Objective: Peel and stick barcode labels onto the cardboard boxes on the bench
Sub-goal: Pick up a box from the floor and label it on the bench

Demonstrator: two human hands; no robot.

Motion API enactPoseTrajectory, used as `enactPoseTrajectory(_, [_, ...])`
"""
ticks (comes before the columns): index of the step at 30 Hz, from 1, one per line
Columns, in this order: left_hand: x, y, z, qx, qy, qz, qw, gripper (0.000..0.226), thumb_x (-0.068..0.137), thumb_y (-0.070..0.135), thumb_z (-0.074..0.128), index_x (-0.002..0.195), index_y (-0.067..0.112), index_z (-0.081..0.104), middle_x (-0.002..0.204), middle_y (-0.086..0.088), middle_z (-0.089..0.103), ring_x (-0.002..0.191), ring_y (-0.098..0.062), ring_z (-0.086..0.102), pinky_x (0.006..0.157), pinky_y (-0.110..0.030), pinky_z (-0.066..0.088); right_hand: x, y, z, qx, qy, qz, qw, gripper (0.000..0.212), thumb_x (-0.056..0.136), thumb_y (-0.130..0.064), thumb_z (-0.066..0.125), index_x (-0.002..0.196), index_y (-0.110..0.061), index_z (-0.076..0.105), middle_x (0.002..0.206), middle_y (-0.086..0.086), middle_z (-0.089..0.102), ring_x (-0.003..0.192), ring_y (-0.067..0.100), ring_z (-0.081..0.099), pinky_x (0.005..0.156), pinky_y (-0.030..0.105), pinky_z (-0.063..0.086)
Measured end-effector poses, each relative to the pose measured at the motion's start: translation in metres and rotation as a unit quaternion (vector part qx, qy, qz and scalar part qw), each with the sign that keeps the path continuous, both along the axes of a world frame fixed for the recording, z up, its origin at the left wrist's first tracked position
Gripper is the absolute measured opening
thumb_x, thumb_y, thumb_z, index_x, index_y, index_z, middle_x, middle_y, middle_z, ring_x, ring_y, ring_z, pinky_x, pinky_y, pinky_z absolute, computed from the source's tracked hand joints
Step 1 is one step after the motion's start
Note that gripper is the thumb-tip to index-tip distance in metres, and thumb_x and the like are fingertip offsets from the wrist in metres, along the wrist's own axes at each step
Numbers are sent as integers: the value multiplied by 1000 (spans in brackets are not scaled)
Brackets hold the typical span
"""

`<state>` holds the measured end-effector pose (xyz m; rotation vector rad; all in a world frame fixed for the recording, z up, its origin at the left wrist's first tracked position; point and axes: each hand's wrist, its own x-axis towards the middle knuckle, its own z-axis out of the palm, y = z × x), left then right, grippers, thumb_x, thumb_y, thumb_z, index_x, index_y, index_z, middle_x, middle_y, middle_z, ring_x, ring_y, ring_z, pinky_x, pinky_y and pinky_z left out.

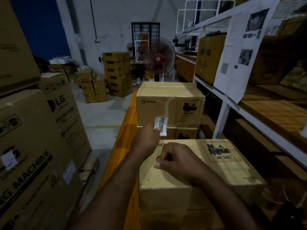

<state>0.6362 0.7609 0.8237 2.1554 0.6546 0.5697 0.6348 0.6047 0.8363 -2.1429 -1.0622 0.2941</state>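
Over the near cardboard box (216, 176) on the orange worktop (126, 130), the left hand (147, 136) pinches a white barcode label (162, 126), holding it in the air in front of the far box (166, 105). The right hand (176, 159) hovers at the near box's top with fingers curled, thumb against forefinger; whether it holds anything I cannot tell. This looks like the peeling step. Next, the label needs freeing from any backing and pressing flat onto bare cardboard.

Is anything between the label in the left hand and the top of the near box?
Only the right hand, fingers curled, on the near box top, just this side of the label in the left hand. The rest of the top looks bare.
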Motion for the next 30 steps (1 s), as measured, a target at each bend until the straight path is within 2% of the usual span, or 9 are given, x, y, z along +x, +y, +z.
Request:
enactPoseTrajectory(4, [3,7,3,-46,-11,18,999,25,91,38,55,109,23,64,103,-2,72,90,-24,68,81,-46,58,15,28,-1,-49,-66,-36,996,17,82,-34,76,75,-20,70,78,-4,70,76,11,67,74,41,58])
enactPoseTrajectory(8, [3,11,-2,-111,-32,30,993,30,87,39,55,110,21,63,104,-6,72,88,-29,70,73,-52,61,29,55,2,-90,-151,-70,982,18,82,-31,67,98,-24,73,101,2,73,94,26,67,78,38,56])
enactPoseTrajectory(10, [2,12,0,-107,-41,32,993,26,93,31,56,115,17,62,107,-5,71,89,-27,69,70,-47,62,25,53,3,-84,-157,-74,981,9,82,-32,68,82,-23,71,96,-2,73,91,23,67,78,37,55])
enactPoseTrajectory(12, [4,13,-2,-94,-52,31,994,24,96,25,56,117,15,62,105,-5,71,80,-19,70,62,-34,58,10,38,0,-75,-163,-74,981,24,83,-40,71,68,-24,62,87,-8,71,84,15,64,79,37,51])
enactPoseTrajectory(15, [8,13,-6,-124,-74,24,989,18,98,22,54,114,16,61,96,-3,72,66,-12,71,51,-30,55,-14,8,-1,-108,-171,-39,979,23,85,-48,68,74,-29,63,82,-17,61,87,5,53,88,38,41])
enactPoseTrajectory(21, [9,13,-5,-116,-58,28,991,21,97,24,54,115,17,61,102,-1,71,75,-14,70,58,-30,54,2,31,7,-102,-174,-86,976,21,83,-47,71,71,-31,63,89,-12,70,96,12,61,95,44,40])
enactPoseTrajectory(25, [4,16,-2,-129,-61,36,989,18,96,26,55,109,17,62,106,-5,71,87,-23,69,74,-45,61,12,53,7,-108,-192,-114,969,19,85,-37,68,70,-32,57,95,-5,72,103,23,61,92,44,39])
enactPoseTrajectory(28, [5,17,-4,-176,-88,28,980,8,99,19,54,103,15,59,88,-1,71,65,-10,68,59,-32,54,-2,35,3,-99,-197,-95,971,20,85,-46,69,73,-34,59,96,-9,71,103,16,57,91,43,36])
enactPoseTrajectory(30, [8,17,-6,-187,-91,27,978,11,99,18,53,105,12,59,85,-4,71,60,-12,71,47,-26,46,-12,19,-1,-111,-193,-73,972,20,85,-51,67,76,-34,63,95,-12,69,100,11,52,91,42,34])
